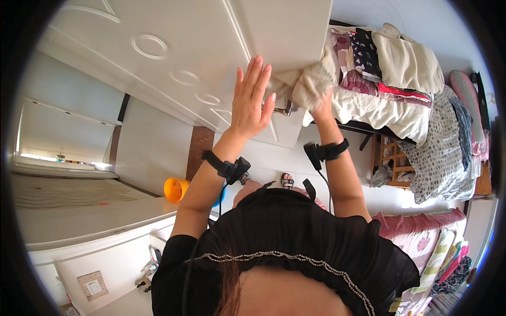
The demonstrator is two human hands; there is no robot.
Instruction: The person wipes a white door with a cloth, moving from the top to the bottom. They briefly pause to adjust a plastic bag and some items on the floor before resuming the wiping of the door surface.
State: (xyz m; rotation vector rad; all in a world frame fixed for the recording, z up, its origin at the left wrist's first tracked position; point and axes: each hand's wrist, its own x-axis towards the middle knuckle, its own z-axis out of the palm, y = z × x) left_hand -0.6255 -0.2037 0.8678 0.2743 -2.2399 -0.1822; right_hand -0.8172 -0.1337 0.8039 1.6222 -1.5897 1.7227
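Observation:
A white panelled door [189, 51] with raised oval mouldings stands in front of me. My left hand [251, 100] is raised before it, flat, fingers apart and holding nothing; whether it touches the door I cannot tell. My right hand [322, 104] grips a beige cloth [314, 85] near the door's edge, just above the metal door handle [288, 108]. The cloth is blurred and covers most of the fingers. Part of it hangs towards the left, against the door's face.
Behind the door's edge, folded clothes and blankets [407, 59] lie on a black-framed bed. A slatted wooden unit [395, 162] is at the right. An orange bucket [176, 189] sits at the left, and a light switch [93, 287] is on the lower-left wall.

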